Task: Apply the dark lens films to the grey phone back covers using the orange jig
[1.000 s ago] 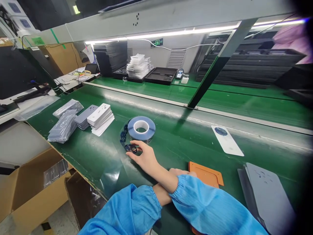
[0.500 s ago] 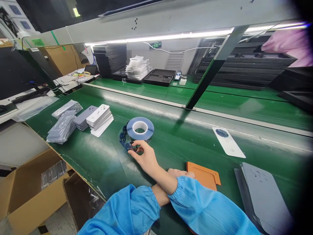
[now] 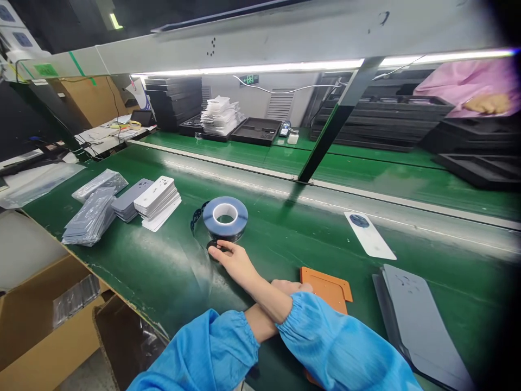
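Note:
My arms are crossed, the right forearm over the left. My right hand (image 3: 236, 263), fingers pinched, holds a dark round sticker (image 3: 212, 249) just in front of a roll of stickers (image 3: 225, 217). From the roll's left side hangs a clear strip with dark round stickers (image 3: 196, 216) on it. My left hand (image 3: 288, 287), partly hidden by the right forearm, is closed at the left edge of an orange fixture plate (image 3: 328, 290). A white phone-back-shaped panel (image 3: 370, 236) with a dark sticker at one end lies farther right.
Stacked grey panels (image 3: 423, 320) lie at right. White panels (image 3: 157, 198), grey panels (image 3: 132, 201) and bagged panels (image 3: 91, 217) sit at left. Below the table's left edge stands a cardboard box (image 3: 49, 347). A metal post (image 3: 325, 141) rises behind. Another person's hand (image 3: 488, 103) shows at upper right.
The view has shifted slightly. My right hand holds a dark sticker apart from the strip, which it was pinching before. My left hand stays at the orange plate.

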### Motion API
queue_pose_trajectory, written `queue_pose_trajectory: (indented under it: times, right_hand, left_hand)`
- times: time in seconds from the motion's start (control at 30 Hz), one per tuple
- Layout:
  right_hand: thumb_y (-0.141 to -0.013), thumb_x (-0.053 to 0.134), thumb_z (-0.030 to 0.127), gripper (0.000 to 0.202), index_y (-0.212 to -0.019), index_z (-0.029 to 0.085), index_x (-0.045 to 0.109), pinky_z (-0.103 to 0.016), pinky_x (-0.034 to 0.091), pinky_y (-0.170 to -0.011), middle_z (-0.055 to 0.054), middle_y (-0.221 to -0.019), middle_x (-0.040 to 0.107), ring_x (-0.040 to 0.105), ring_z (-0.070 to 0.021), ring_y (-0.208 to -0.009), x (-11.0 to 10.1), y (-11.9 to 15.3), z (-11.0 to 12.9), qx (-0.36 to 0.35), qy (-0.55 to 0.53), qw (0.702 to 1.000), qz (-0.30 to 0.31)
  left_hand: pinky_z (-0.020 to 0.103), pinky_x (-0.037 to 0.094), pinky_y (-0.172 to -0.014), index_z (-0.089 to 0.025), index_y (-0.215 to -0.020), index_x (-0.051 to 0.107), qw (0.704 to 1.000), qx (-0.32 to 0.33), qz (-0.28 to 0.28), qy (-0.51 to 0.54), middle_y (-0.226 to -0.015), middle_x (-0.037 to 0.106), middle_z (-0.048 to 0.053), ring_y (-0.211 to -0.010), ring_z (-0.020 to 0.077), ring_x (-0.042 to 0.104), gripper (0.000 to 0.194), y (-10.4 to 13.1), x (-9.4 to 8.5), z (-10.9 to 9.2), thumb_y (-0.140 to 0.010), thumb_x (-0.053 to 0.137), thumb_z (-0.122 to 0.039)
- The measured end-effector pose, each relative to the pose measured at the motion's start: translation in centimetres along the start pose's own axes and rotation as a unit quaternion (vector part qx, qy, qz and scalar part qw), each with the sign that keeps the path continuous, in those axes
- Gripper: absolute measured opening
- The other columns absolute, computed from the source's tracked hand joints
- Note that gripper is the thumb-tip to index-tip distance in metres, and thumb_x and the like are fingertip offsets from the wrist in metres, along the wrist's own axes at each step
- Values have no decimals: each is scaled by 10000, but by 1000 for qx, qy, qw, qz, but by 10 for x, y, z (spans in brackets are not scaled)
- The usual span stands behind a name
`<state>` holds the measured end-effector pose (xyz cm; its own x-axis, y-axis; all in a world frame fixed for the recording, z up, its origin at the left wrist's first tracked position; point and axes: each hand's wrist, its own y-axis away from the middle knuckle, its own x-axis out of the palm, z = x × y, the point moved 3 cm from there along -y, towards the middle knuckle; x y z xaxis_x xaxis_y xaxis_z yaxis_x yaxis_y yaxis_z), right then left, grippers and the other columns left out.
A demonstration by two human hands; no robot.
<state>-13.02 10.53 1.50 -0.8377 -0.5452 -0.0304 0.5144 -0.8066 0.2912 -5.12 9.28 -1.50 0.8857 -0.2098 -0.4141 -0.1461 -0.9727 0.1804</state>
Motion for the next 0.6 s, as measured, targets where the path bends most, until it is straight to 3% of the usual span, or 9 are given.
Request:
queue_pose_trajectory:
  times: [0.1, 0.17, 0.27, 0.33, 0.4, 0.47, 0.6]
  right_hand:
    - [-832, 712, 515, 532, -1214, 145, 709, -349, 560, -841, -99, -1042, 780, 725, -233, -933, -14, 20, 9, -62, -33, 997, -12]
    - [-826, 721, 460, 447, -1173, 178, 735, -375, 554, -918, -94, -1088, 778, 721, -244, -993, -35, 38, 14, -108, -31, 993, -43]
    - [-850, 704, 431, 308, -1071, 226, 773, -396, 539, -977, -73, -1120, 774, 710, -253, -1045, -82, 71, 17, -150, 22, 982, -111]
    - [-862, 702, 445, 272, -1021, 239, 782, -396, 550, -963, -69, -1105, 777, 711, -257, -1040, -118, 94, 15, -155, 38, 976, -150]
    - [-845, 730, 476, 292, -1009, 241, 784, -395, 567, -944, -75, -1087, 780, 715, -262, -1024, -153, 116, 7, -143, 31, 970, -195]
    - [-826, 751, 508, 322, -1003, 241, 788, -403, 571, -953, -84, -1086, 780, 716, -267, -1026, -181, 135, -8, -123, 23, 962, -241]
    - [-819, 764, 536, 349, -1014, 248, 794, -419, 551, -1004, -91, -1141, 765, 699, -270, -1086, -210, 161, -46, -91, 4, 952, -292]
  left_hand:
    - [393, 571, -888, -201, -1099, 692, 999, 2, 54, -8, -1132, 693, 67, -1017, 228, 681, 226, 0, 5, 5, -935, 700, -356]
    - [406, 577, -875, -169, -1054, 694, 998, 5, 58, 8, -1073, 702, 63, -955, 212, 683, 225, 3, 5, 7, -938, 696, -361]
    - [360, 585, -807, -165, -1099, 678, 997, 14, 33, 73, -1093, 697, 68, -929, 205, 684, 269, 6, 1, 7, -991, 601, -399]
    - [297, 555, -680, -161, -991, 689, 991, 22, 23, 130, -930, 703, 63, -804, 202, 690, 327, 5, -1, 5, -1008, 524, -442]
    - [258, 487, -545, -152, -872, 663, 983, 22, 23, 183, -752, 662, 49, -627, 170, 651, 414, 3, -1, 4, -1009, 450, -480]
    - [230, 422, -469, -149, -833, 631, 974, 12, 28, 224, -704, 643, 42, -526, 134, 600, 441, 1, -1, 3, -993, 418, -500]
    - [207, 396, -464, -148, -857, 642, 966, -7, 24, 256, -717, 650, 32, -503, 104, 565, 386, 2, 2, 1, -925, 513, -505]
